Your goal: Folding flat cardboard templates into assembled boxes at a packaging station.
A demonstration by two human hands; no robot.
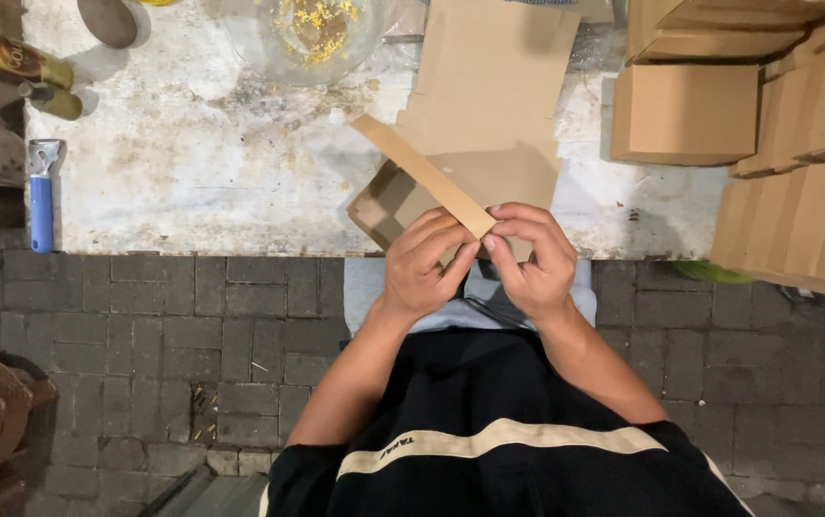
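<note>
- Cardboard box blank (489, 105) lies flat on the stained tabletop (192, 182), its near part lifted at the table's edge.
- Left hand (422, 268), fingers curled, pinches the raised flap (422, 172).
- Right hand (532, 258) pinches the same flap end, thumbs nearly meeting.

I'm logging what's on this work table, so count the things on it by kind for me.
Cardboard pieces, folded or flat, including the one in both hands: too stacked to count exactly
Finished box: 1
Bowl: 1
Scraper: 1
Bottles: 2
Total besides loose cardboard: 5
</note>
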